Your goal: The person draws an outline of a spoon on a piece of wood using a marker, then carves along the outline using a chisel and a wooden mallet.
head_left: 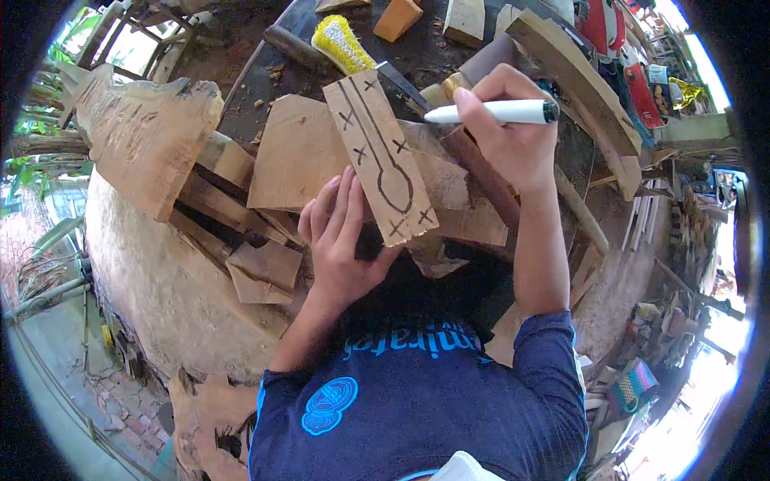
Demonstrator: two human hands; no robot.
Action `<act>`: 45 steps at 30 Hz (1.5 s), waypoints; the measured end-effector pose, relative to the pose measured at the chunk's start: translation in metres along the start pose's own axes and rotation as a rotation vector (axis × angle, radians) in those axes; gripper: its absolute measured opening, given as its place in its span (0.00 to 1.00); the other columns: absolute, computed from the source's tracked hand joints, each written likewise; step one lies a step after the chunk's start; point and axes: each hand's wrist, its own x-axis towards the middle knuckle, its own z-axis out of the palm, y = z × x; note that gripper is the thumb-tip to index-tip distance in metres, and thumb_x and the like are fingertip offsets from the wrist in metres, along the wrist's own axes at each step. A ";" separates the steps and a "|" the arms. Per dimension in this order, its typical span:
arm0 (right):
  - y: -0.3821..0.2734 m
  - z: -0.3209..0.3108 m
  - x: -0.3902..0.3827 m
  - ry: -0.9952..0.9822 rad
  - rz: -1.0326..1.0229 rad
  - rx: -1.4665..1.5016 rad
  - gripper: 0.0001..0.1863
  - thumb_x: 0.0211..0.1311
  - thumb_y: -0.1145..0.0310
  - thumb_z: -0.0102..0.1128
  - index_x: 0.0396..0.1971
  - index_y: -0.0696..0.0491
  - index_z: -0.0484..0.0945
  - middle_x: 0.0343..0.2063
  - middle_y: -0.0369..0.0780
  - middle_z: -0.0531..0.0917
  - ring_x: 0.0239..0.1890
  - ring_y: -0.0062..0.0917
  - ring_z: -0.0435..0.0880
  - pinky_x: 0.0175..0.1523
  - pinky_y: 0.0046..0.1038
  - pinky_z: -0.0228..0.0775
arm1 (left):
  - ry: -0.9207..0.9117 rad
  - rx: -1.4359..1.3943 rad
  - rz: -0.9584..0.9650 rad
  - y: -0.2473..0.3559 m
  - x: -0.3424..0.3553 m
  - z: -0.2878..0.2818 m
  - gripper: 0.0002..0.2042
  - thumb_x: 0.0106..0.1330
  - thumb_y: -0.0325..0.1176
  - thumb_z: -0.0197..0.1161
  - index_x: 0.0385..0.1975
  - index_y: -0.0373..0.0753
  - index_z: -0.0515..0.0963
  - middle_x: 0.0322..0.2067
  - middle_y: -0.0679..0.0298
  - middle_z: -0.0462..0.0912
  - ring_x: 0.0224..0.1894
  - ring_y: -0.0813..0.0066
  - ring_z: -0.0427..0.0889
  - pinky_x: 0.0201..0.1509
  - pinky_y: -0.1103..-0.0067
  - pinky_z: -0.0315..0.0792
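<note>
A small flat wooden board (382, 160) tilts in front of me, bearing a dark spoon-shaped outline with several crosses drawn around it. My left hand (341, 232) grips the board by its lower left side, fingers along the edge and thumb near the bottom end. In my right hand (513, 132) is a white marker (501, 111) with a dark end, held between thumb and fingers. Its tip points left, just beyond the board's upper right edge and apart from the drawn lines. Behind the board lies a wider piece of wood (297, 148), partly covered by it.
A brush with yellow and white bristles (343, 42) lies beyond the board. Wood offcuts (397, 19) are scattered at the far side. A long curved plank (573, 76) lies at the right, and a big rough slab (152, 136) stands at the left.
</note>
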 end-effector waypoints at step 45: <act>0.055 -0.069 -0.143 0.698 0.508 1.425 0.26 0.75 0.50 0.45 0.37 0.61 0.80 0.17 0.37 0.76 0.17 0.23 0.72 0.25 0.25 0.59 | -0.648 0.408 0.012 0.006 0.266 0.063 0.19 0.60 0.40 0.61 0.44 0.30 0.79 0.45 0.46 0.83 0.50 0.51 0.82 0.55 0.64 0.73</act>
